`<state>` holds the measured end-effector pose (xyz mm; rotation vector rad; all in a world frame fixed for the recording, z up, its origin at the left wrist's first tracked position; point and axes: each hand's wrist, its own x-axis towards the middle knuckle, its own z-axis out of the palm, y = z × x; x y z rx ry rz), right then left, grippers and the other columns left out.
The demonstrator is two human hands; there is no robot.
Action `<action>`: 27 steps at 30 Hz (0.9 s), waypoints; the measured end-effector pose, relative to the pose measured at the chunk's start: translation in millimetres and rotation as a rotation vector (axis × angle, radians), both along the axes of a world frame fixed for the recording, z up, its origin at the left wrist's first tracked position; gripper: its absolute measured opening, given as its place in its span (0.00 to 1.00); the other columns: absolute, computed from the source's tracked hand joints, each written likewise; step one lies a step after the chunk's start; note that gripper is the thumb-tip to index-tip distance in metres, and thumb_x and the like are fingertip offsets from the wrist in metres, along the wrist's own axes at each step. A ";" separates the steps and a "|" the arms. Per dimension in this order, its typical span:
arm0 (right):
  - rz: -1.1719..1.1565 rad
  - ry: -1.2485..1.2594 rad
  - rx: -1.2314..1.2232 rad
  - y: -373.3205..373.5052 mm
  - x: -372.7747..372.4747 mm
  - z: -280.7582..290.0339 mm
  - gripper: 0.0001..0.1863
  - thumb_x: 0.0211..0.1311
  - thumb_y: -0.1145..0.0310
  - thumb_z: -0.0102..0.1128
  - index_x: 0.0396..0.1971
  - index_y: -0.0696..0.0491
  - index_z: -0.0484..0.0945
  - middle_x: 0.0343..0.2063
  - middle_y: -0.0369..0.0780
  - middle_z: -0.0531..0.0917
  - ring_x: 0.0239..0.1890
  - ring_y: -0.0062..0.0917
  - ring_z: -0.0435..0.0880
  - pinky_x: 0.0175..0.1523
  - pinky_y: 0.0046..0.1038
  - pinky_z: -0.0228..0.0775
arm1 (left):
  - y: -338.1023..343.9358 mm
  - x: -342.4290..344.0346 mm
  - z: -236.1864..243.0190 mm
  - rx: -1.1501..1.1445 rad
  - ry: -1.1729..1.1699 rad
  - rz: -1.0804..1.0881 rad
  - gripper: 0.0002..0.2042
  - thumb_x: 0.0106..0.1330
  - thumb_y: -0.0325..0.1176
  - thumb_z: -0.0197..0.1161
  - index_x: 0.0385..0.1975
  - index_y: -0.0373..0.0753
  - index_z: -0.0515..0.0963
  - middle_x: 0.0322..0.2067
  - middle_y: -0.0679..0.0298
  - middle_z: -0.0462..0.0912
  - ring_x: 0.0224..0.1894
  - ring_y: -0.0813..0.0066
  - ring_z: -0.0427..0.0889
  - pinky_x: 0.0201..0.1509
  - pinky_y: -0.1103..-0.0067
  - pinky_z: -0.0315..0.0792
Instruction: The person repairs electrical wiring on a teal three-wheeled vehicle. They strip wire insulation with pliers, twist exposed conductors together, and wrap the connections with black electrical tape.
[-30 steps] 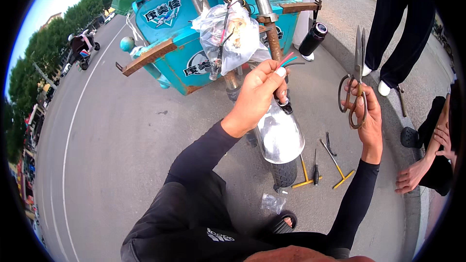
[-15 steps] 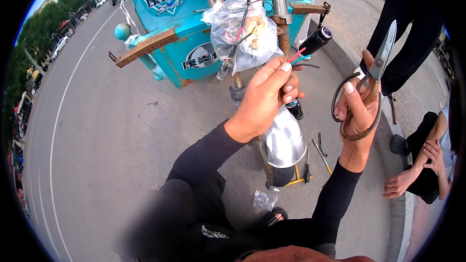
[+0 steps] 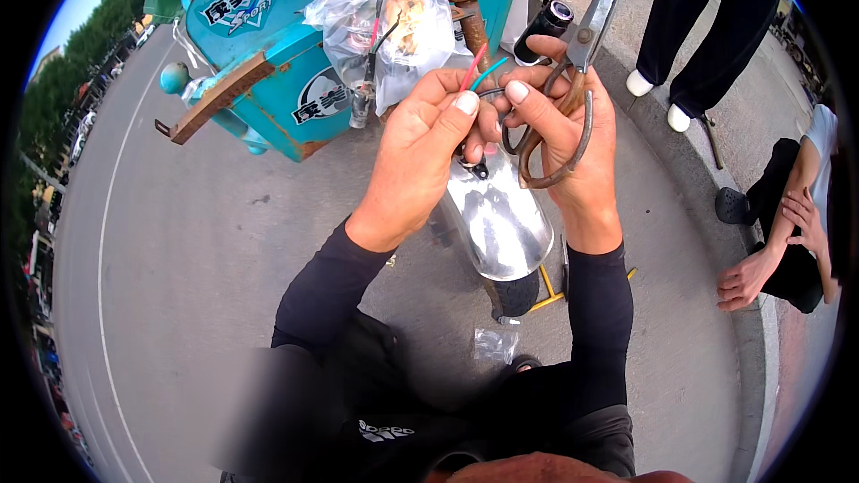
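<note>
Big teal cart at 11 o'clock. Right hand is wrapped around scissors near 1, probably so its thumb's free; left hand is pinching wires just past 12, likely so their ends stick out.

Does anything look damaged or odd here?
Yes: the left-hand bracket on the teal box is brown, apparently rusted, and the box's lower corner is discoloured too. A crumpled plastic bag hangs in front, an unusual spot.
</note>
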<state>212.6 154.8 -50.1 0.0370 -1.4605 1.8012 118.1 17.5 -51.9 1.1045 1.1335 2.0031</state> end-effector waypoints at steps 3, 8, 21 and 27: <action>0.043 -0.011 -0.007 -1.5 5.7 1.4 0.29 0.61 0.77 0.68 0.60 0.62 0.66 0.40 0.45 0.85 0.41 0.27 0.88 0.45 0.25 0.80 | -3.3 -2.0 -1.5 -0.017 0.045 -0.019 0.12 0.79 0.36 0.51 0.54 0.36 0.71 0.34 0.64 0.80 0.30 0.84 0.71 0.38 0.85 0.68; 0.042 0.033 0.012 -1.5 15.1 -1.3 0.28 0.62 0.80 0.65 0.61 0.63 0.66 0.41 0.47 0.85 0.44 0.30 0.88 0.50 0.28 0.81 | -2.2 1.4 1.0 -0.052 0.089 -0.034 0.12 0.78 0.36 0.53 0.52 0.35 0.72 0.32 0.64 0.81 0.28 0.84 0.74 0.33 0.86 0.70; -0.034 -0.063 0.061 -2.6 12.6 -5.1 0.26 0.60 0.77 0.68 0.57 0.64 0.70 0.40 0.45 0.84 0.39 0.25 0.85 0.46 0.25 0.79 | -12.6 -1.7 3.6 -0.196 0.305 -0.010 0.11 0.78 0.34 0.53 0.51 0.33 0.72 0.29 0.66 0.81 0.21 0.90 0.69 0.25 0.89 0.63; -0.046 -0.094 0.056 -3.3 11.1 -7.3 0.25 0.60 0.77 0.67 0.56 0.65 0.70 0.38 0.44 0.84 0.37 0.23 0.85 0.44 0.24 0.79 | -13.9 -2.1 0.5 -0.230 0.284 -0.028 0.12 0.77 0.34 0.52 0.52 0.34 0.70 0.30 0.64 0.82 0.21 0.89 0.70 0.25 0.89 0.64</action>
